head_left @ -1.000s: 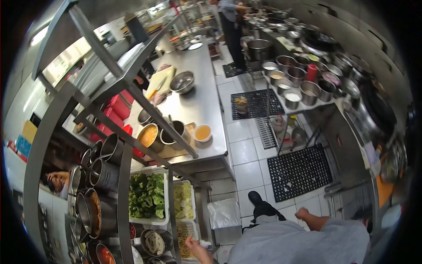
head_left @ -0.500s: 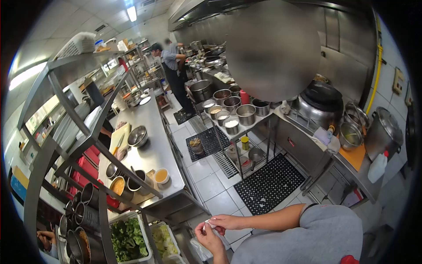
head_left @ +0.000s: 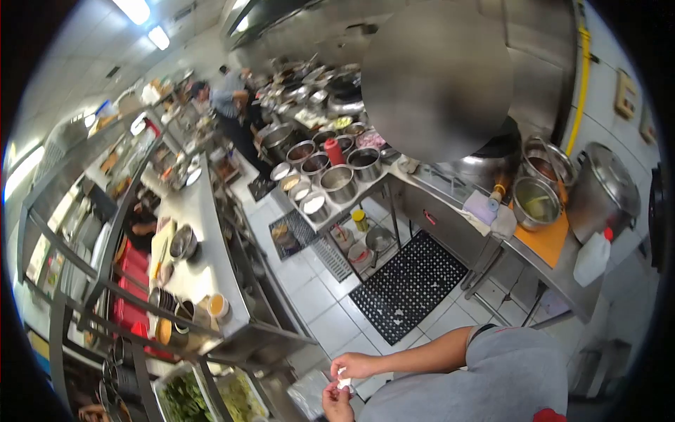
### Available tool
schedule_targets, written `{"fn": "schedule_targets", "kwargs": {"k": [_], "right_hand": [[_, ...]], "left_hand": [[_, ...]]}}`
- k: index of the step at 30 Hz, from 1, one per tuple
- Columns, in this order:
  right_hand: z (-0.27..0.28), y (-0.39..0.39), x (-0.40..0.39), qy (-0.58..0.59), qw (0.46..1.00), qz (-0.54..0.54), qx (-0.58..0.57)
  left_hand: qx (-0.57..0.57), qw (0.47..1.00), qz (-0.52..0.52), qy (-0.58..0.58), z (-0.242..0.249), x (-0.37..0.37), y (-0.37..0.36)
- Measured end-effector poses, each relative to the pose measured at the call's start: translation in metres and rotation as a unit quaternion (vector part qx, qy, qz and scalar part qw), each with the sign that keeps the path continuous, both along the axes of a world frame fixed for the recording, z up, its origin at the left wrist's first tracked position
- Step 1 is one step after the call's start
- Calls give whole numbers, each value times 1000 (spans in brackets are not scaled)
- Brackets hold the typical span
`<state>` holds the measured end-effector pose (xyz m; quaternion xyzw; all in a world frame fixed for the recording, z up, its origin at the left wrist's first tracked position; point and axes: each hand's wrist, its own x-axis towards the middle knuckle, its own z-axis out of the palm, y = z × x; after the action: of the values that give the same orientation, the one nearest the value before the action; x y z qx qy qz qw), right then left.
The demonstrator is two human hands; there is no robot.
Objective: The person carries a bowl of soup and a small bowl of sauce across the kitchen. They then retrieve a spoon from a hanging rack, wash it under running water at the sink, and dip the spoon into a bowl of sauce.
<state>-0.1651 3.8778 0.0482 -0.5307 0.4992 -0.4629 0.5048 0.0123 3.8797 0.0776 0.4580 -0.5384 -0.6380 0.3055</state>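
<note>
At the bottom of the head view, my right hand (head_left: 354, 365) comes in from the grey sleeve on the right, its fingers pinched on a small white piece (head_left: 344, 380). Whether this is paper or something else I cannot make out. Just below, my left hand (head_left: 337, 404) has its fingertips closed on the same white piece from underneath. Both hands are held in front of my body, above the floor. A clear plastic bag (head_left: 309, 395) lies to their left, near the vegetable baskets.
A steel counter (head_left: 232, 278) with bowls and a cutting board runs along the left. Baskets of greens (head_left: 184, 399) stand below it. Pots (head_left: 339, 184) fill the middle table. A black mat (head_left: 411, 285) covers floor tiles. Two people work at the back.
My view has turned, so the room sits lower and further left. My right hand has moved above the left, and the white piece now shows between them.
</note>
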Motion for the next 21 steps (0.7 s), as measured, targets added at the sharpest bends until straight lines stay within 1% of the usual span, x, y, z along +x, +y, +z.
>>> {"fn": "schedule_targets", "kwargs": {"k": [1, 3, 4, 5, 6, 7, 8, 9, 10, 12, 16, 18, 20, 21], "right_hand": [[-1, 8, -11, -22, 999, 23, -9], [-16, 23, -28, 13, 1000, 21, 18], [-11, 35, -33, -82, 994, -7, 76], [-14, 42, -40, -127, 986, 0, 103], [-14, 51, -47, -163, 977, 0, 138], [-20, 61, -47, -177, 970, -12, 164], [-22, 69, -48, -184, 964, -30, 189], [-22, 78, -53, -175, 962, -13, 210], [-15, 86, -58, -166, 959, -2, 229], [-7, 99, -63, -171, 955, 37, 238], [-10, 121, -83, -113, 949, 127, 267], [-11, 128, -88, -83, 947, 156, 269], [-5, 134, -80, -84, 942, 182, 268], [0, 136, -71, -80, 939, 199, 270]], "left_hand": [[-5, 1000, 14, -21, 2, -6, 12], [-70, 995, -18, -75, 3, -19, 28], [-41, 995, -17, -90, 18, -31, 40], [-93, 991, -23, -96, 11, -37, 50], [-102, 986, -31, -132, -5, -36, 58], [-96, 978, -45, -179, 21, -48, 65], [-107, 978, -35, -176, 23, -50, 72], [-116, 975, -28, -189, 27, -54, 78], [-123, 976, 1, -178, 20, -55, 84], [-91, 982, 36, -162, 22, -55, 91], [-72, 986, 34, -146, 16, -50, 112], [-105, 984, 18, -145, 15, -43, 123], [-162, 975, 10, -151, 11, -31, 139], [-162, 976, 10, -144, 13, -21, 147]]}}
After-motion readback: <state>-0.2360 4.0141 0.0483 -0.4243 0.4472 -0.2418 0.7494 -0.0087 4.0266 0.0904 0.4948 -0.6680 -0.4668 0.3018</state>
